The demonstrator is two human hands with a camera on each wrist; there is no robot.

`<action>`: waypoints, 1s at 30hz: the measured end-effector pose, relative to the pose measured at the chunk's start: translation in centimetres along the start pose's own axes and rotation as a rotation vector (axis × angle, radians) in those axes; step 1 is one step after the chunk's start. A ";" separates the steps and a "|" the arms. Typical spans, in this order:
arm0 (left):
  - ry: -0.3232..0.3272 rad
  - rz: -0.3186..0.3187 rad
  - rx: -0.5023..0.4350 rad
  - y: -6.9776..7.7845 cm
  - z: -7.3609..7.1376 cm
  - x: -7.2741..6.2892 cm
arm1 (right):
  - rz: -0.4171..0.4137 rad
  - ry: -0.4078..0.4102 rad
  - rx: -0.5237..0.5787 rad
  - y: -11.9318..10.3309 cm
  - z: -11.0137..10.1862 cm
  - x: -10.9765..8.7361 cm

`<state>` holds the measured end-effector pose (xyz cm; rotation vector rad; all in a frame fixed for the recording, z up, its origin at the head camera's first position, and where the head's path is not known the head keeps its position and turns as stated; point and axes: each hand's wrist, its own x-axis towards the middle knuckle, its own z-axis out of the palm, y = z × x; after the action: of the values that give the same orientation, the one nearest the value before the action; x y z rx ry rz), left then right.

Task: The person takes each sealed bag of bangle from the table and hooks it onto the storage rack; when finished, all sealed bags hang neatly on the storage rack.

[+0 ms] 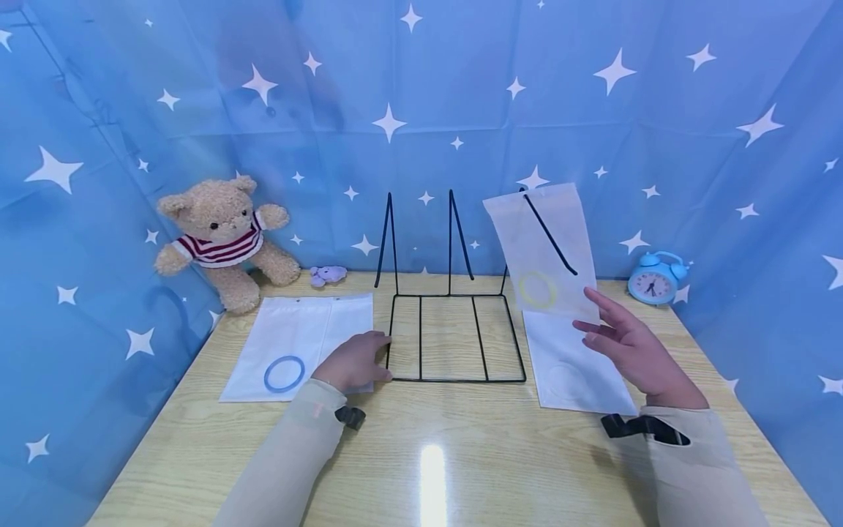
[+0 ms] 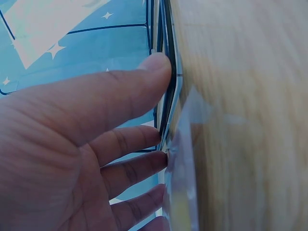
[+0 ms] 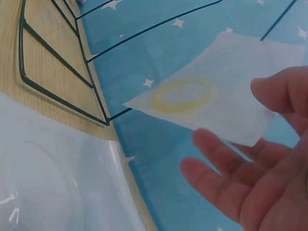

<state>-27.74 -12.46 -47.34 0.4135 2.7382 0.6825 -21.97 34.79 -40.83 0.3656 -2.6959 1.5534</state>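
Note:
A black wire rack [image 1: 421, 380] with upright prongs stands mid-table. My left hand [image 1: 356, 360] is at its left front corner; in the left wrist view the thumb and fingertips [image 2: 156, 65] touch the wire, the fingers fairly straight. A translucent white bag [image 1: 560, 212] with a yellow ring [image 1: 537, 290] in it hangs on the rack's right prong [image 1: 549, 234]. Beside the bag's lower right edge, my right hand [image 1: 635, 348] has its fingers spread, gripping nothing. Its thumb and fingers stand around the bag's edge in the right wrist view; any contact is unclear.
Left of the rack lies a white bag [image 1: 306, 329] with a blue ring [image 1: 285, 374]. Another white bag [image 1: 579, 366] with a faint round shape lies at right. A teddy bear [image 1: 220, 234], a small purple toy [image 1: 327, 275] and a blue alarm clock [image 1: 654, 282] stand along the back.

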 end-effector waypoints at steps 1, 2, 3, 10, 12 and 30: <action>-0.001 0.000 0.000 0.0 0.0 0.0 | 0.021 0.006 -0.032 0.0 0.0 0.0; -0.002 -0.001 -0.001 0.0 0.0 0.0 | 0.039 0.010 -0.058 0.1 0.0 0.1; -0.003 -0.001 0.000 0.0 0.0 0.0 | 0.055 0.012 -0.074 0.1 0.0 0.1; -0.006 -0.003 0.005 0.0 0.1 0.0 | 0.086 0.018 -0.079 0.6 -0.3 0.3; -0.006 -0.006 0.002 0.1 0.0 -0.1 | 0.087 0.023 -0.074 0.6 -0.3 0.3; -0.012 -0.007 0.010 0.0 -0.1 0.0 | 0.339 -0.128 -0.338 2.2 -2.8 -0.3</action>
<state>-27.74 -12.46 -47.26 0.4090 2.7321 0.6625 -22.43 38.34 -41.32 -0.0022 -3.1784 1.1205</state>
